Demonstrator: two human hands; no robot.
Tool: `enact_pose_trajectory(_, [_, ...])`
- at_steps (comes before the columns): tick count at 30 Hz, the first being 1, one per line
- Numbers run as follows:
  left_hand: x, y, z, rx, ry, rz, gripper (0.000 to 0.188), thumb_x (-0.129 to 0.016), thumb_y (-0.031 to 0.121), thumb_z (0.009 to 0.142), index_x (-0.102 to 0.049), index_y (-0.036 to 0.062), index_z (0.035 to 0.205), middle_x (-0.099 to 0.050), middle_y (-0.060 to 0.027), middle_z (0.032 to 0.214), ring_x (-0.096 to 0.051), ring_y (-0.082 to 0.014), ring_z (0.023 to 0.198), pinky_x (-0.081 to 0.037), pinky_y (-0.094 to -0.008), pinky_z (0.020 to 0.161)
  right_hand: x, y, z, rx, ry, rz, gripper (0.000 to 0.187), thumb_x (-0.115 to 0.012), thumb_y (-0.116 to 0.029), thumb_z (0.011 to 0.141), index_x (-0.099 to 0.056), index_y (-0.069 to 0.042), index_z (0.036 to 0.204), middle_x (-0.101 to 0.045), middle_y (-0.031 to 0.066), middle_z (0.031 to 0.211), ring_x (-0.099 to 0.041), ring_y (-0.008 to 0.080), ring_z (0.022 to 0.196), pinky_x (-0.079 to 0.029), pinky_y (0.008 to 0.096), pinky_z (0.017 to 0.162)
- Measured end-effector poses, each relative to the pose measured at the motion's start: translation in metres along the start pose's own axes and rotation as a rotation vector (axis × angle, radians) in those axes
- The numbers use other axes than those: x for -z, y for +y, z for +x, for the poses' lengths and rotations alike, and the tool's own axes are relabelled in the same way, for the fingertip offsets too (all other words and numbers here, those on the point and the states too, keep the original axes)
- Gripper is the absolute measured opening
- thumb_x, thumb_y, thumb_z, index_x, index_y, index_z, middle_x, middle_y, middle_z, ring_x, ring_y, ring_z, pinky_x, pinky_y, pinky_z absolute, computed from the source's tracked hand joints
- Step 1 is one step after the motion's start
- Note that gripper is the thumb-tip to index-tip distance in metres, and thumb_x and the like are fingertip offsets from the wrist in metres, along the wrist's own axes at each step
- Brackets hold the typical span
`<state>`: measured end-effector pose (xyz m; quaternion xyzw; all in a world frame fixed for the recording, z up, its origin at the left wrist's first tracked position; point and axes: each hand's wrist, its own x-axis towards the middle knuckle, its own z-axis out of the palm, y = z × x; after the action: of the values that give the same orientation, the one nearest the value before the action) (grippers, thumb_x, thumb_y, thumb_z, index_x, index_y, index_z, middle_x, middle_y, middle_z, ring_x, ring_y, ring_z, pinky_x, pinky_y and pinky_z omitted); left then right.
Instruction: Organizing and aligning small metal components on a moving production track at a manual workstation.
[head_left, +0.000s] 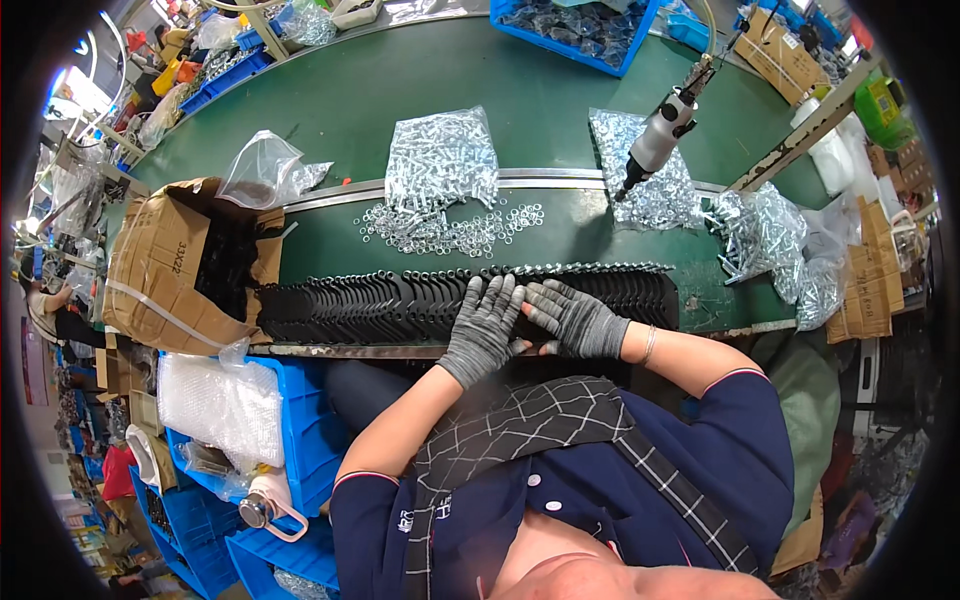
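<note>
Two bare forearms rising from the lower edge, bent at the elbows, converging on a long row of black flat parts (pixel 400 300) laid overlapping along the near edge of the green desk (pixel 330 110). Left hand (pixel 483 325) in a grey knit glove, palm down, fingers spread narrowly and pressed flat on the row near its middle. Right hand (pixel 575 318), gloved the same, wrist turned inward so the fingers point left, lying flat on the row and touching the left hand's fingertips. Neither hand closed around anything; both simply resting on top of the black parts. Thin bracelet (pixel 650 343) at the right wrist.

Just behind the row, a scatter of small silver washers (pixel 450 228) loose on the desk, and behind those a clear bag of screws (pixel 442 158). Right of that bag, a second bag of silver hardware (pixel 650 190), with a pneumatic screwdriver (pixel 660 130) hanging tilted above it, tip down. Further right of the row, more bags of metal parts (pixel 765 240).

At the row's left end, an open cardboard box (pixel 160 265) holding more black pieces, a crumpled clear plastic bag (pixel 262 168) behind it. Below the box, blue crates (pixel 300 440) with bubble wrap (pixel 220 405) and a pink-handled bottle (pixel 270 508). At the desk's far edge, a blue bin (pixel 575 30) of dark parts.
</note>
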<state>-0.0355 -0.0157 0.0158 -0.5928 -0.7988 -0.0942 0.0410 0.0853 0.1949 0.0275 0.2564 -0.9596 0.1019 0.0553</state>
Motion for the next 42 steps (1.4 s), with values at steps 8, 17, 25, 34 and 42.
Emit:
enact_pose_trajectory(8, [0.004,-0.015,-0.014,-0.027,0.037,0.044,0.085,-0.061,0.057,0.080,-0.041,0.0064,0.145,-0.036,-0.0156,0.153,-0.029,-0.0312,0.145,-0.013,-0.0528,0.121,0.013,-0.004,0.002,-0.007,-0.009,-0.013,0.085,-0.059,-0.050,0.085,-0.033,0.001,0.147,-0.034,0.0225,0.153,-0.034,0.0351,0.142,-0.022,0.0479,0.119])
enact_pose_trajectory(17, [-0.001,-0.004,-0.021,-0.008,0.129,-0.036,0.080,-0.065,0.051,0.079,-0.045,0.0087,0.143,-0.040,-0.0135,0.152,-0.032,-0.0307,0.144,-0.016,-0.0500,0.120,0.065,0.093,0.085,-0.343,0.232,-0.057,0.032,-0.061,-0.019,0.085,-0.063,-0.015,0.116,-0.066,0.0125,0.110,-0.065,0.0316,0.096,-0.052,0.0465,0.084])
enact_pose_trajectory(25, [-0.003,0.005,-0.016,0.022,0.189,-0.046,0.072,-0.068,0.046,0.076,-0.053,0.0115,0.136,-0.047,-0.0135,0.146,-0.041,-0.0303,0.137,-0.021,-0.0524,0.118,0.009,0.133,0.190,-0.716,-0.216,-0.186,0.024,-0.062,-0.018,0.084,-0.073,-0.009,0.103,-0.071,0.0168,0.098,-0.070,0.0333,0.089,-0.055,0.0473,0.073])
enact_pose_trajectory(34, [-0.001,0.003,-0.019,0.035,0.210,-0.068,0.068,-0.070,0.044,0.074,-0.057,0.0119,0.133,-0.050,-0.0129,0.143,-0.045,-0.0299,0.133,-0.022,-0.0519,0.117,0.022,0.135,0.182,-0.679,-0.255,-0.185,0.023,-0.064,-0.020,0.081,-0.074,-0.007,0.096,-0.072,0.0177,0.096,-0.071,0.0342,0.088,-0.056,0.0467,0.072])
enact_pose_trajectory(42, [0.000,0.005,-0.017,0.048,0.208,-0.077,0.067,-0.070,0.044,0.075,-0.057,0.0126,0.133,-0.051,-0.0119,0.142,-0.045,-0.0291,0.134,-0.022,-0.0512,0.118,0.033,0.136,0.179,-0.715,-0.363,-0.040,0.028,-0.066,-0.025,0.081,-0.072,-0.006,0.100,-0.072,0.0174,0.094,-0.070,0.0331,0.086,-0.055,0.0430,0.075])
